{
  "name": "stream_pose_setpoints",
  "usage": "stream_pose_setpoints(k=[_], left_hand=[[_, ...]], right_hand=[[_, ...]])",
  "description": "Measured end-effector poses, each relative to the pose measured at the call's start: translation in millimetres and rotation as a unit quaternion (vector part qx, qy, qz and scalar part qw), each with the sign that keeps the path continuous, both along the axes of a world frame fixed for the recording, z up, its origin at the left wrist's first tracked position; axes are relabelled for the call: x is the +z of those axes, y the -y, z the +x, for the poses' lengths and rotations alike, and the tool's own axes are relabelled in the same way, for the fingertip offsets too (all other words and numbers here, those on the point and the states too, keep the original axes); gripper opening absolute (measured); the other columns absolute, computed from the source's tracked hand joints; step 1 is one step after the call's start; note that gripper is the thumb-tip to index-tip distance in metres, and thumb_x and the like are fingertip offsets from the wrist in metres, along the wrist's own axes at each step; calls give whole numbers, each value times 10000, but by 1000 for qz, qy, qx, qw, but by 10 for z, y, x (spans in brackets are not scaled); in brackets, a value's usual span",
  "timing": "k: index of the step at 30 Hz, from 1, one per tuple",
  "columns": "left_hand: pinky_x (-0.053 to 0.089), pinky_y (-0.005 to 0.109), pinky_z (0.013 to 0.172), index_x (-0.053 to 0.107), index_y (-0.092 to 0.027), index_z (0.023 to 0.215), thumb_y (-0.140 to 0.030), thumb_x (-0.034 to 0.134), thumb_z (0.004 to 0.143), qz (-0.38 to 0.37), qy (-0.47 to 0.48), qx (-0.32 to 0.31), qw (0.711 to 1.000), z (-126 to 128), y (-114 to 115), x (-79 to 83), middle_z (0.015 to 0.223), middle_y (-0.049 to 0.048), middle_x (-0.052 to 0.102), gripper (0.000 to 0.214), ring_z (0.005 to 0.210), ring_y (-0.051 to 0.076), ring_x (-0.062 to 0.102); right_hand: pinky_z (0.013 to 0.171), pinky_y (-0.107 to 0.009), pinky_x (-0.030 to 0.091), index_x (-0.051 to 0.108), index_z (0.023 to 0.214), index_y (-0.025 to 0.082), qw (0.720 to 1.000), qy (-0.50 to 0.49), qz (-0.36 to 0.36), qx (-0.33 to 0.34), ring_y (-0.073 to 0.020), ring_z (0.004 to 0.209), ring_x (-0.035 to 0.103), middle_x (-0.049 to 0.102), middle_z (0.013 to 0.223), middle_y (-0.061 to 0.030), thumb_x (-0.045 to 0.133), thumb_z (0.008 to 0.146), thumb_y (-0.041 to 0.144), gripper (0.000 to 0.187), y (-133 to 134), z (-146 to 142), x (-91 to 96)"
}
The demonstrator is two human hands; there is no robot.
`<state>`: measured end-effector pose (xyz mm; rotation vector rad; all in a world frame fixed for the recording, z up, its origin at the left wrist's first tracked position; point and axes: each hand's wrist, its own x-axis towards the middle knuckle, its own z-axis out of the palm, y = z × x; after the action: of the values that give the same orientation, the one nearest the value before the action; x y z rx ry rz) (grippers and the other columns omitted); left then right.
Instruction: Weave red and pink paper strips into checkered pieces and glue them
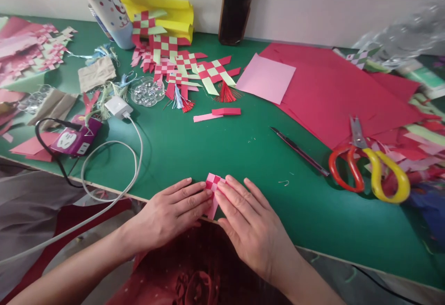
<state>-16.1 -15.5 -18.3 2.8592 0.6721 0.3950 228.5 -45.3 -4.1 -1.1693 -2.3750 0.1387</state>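
Note:
A small woven paper piece, checkered in red and pink, lies at the front edge of the green table. My left hand rests flat with its fingertips on the left side of this piece. From the other side, my right hand lays its outstretched fingers over the right part. Both hands have straight fingers, and the edges of the weave are partly hidden under them. Beyond the hands lie two folded paper strips, one red and one pink.
Red-and-yellow-handled scissors and a dark pen-like tool lie to the right, near large red sheets and a pink square. Finished woven fish, a bottle, a purple power socket and a white cable are left.

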Motion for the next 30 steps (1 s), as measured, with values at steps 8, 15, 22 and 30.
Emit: stream_pose_setpoints(k=[8,15,22,30], left_hand=[[332,454,1193,544,-162,1347,-322,548,988,10,23,22,999,46,10,-55,1400,58,578,393,1360,231,471],[360,445,1170,605,-215,1282,-247,586,964,30,43,29,998,84,10,-26,1354,32,612,321,1320,236,510],[376,454,1158,593,-189,1289,-220,571,968,35,55,35,997,49,35,-19,1326,76,616,323,1323,246,505],[384,444,1167,606,-178,1264,-262,617,948,29,61,35,997,-7,61,-48,1311,61,623,327,1317,242,507]], right_hand=[[974,-444,503,624,1213,68,995,-26,-40,-85,-271,1140,577,688,1185,-138,543,954,247,325,-220,-23,9],[925,-430,482,670,1154,166,993,-29,-62,-96,-255,1076,569,694,1144,-85,535,954,203,244,-342,-116,-13],[849,-418,467,696,1031,190,991,-16,-62,-121,-259,1015,571,712,1084,-59,600,923,245,155,-383,-140,-50],[896,-401,483,651,1097,144,991,-46,-48,-114,-236,1026,581,696,1093,-93,586,934,242,201,-391,-126,-50]])
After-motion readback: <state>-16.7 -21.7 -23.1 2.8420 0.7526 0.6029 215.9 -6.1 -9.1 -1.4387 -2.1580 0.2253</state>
